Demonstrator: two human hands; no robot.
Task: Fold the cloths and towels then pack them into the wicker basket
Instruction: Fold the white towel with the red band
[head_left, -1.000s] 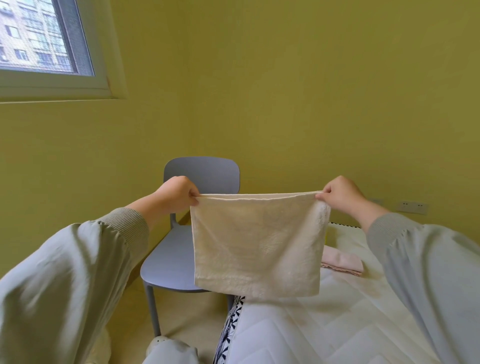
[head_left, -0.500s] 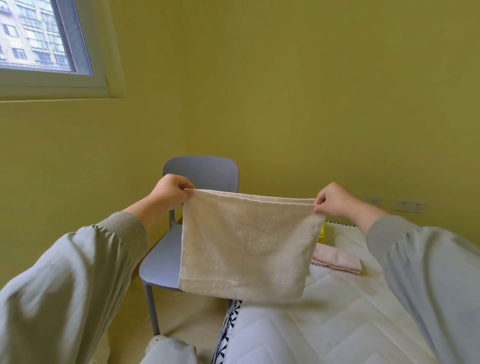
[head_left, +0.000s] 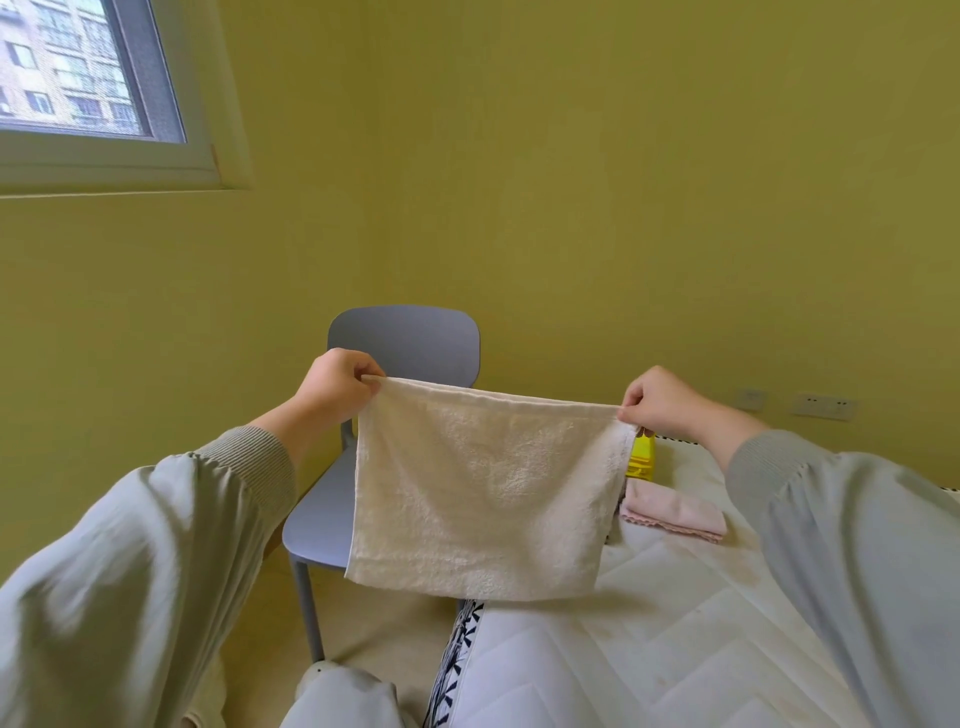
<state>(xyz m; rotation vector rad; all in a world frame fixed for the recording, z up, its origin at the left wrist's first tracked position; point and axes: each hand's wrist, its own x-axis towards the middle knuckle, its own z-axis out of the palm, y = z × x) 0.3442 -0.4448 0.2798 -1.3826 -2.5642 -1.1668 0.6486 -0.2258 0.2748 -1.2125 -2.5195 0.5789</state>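
A cream towel (head_left: 488, 493) hangs in the air in front of me, doubled over, its lower edge just above the near corner of the mattress. My left hand (head_left: 337, 384) pinches its top left corner and my right hand (head_left: 657, 397) pinches its top right corner. The top edge slopes down a little to the right. A folded pink cloth (head_left: 675, 512) lies on the mattress behind the towel's right side. No wicker basket is in view.
A white quilted mattress (head_left: 649, 623) fills the lower right. A grey chair (head_left: 405, 343) stands against the yellow wall behind the towel. A yellow object (head_left: 641, 457) sits on the mattress by the pink cloth. A window (head_left: 78, 73) is at upper left.
Both hands have carried the towel a little to the left, and its top edge now slopes down to the right. The yellow object has come into sight.
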